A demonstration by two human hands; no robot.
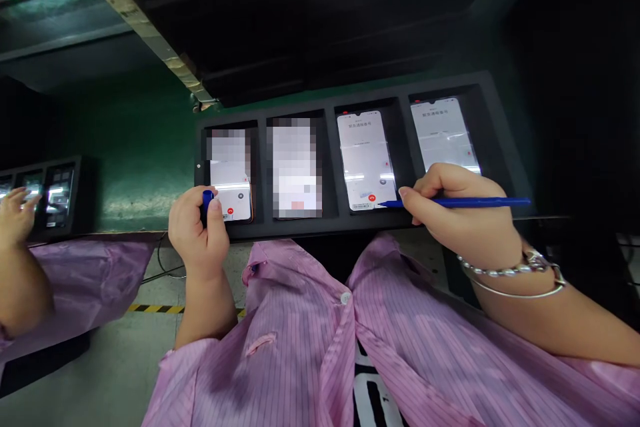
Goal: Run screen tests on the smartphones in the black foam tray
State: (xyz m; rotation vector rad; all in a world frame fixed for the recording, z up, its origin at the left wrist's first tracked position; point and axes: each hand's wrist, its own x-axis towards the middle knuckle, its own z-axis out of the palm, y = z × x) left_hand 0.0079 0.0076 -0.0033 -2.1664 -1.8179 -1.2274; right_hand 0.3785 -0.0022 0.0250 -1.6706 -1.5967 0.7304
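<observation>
A black tray (pixel 330 105) holds several lit phones side by side in separate slots. My right hand (pixel 460 213) is closed around a blue pen (pixel 480 201), whose tip touches the bottom of the third phone (pixel 365 160) near a red button. My left hand (pixel 197 230) is curled around a small blue pen cap (pixel 207 199), resting at the lower left corner of the first phone (pixel 231 173). The second phone (pixel 296 167) and the fourth phone (pixel 445 135) lie untouched.
A green conveyor surface (pixel 135 140) runs behind the tray under a dark overhead frame (pixel 300 13). At the left, another person's hand (pixel 15 217) in a pink sleeve reaches over a second black tray (pixel 75 197) of phones. My pink striped coat fills the foreground.
</observation>
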